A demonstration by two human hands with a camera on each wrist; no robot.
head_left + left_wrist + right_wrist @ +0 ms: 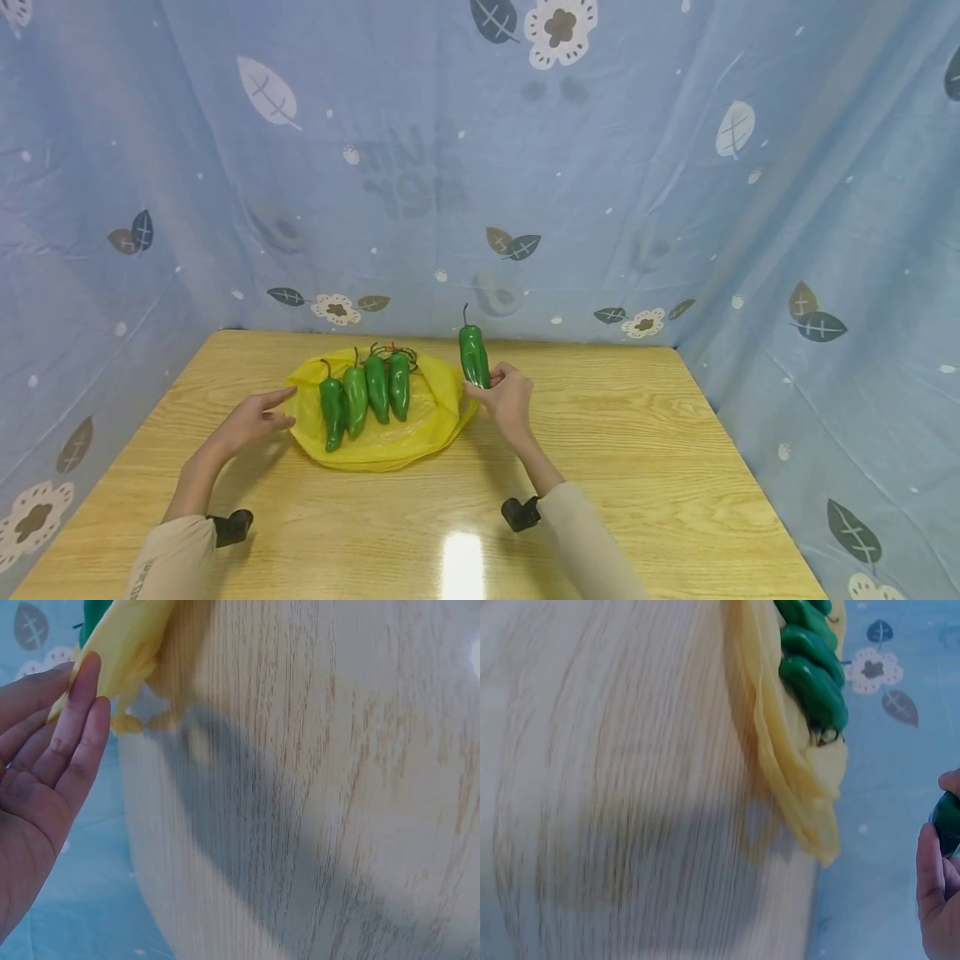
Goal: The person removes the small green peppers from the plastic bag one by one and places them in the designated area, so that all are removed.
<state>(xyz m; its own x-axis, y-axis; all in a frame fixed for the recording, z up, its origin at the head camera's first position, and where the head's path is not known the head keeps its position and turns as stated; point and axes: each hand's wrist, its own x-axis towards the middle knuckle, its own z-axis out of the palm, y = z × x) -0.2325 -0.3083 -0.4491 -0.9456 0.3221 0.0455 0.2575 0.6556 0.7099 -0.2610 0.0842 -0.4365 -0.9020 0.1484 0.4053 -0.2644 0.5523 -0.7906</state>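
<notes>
My right hand pinches a glossy green chili pepper by its lower end, stem pointing up, above the right edge of a yellow plastic bag. In the right wrist view only part of that held pepper shows at the right edge. Side by side on the bag lie several more green chili peppers, stems toward the back. My left hand is at the bag's left edge with fingers extended and thumb apart. From the left wrist, the fingertips appear at the bag's rim; whether they touch it is unclear.
Thin dark stems with a bit of red gather at the back of the bag. Everything stands on a wooden table, backed and flanked by a blue patterned curtain. A black wrist mount is on each arm.
</notes>
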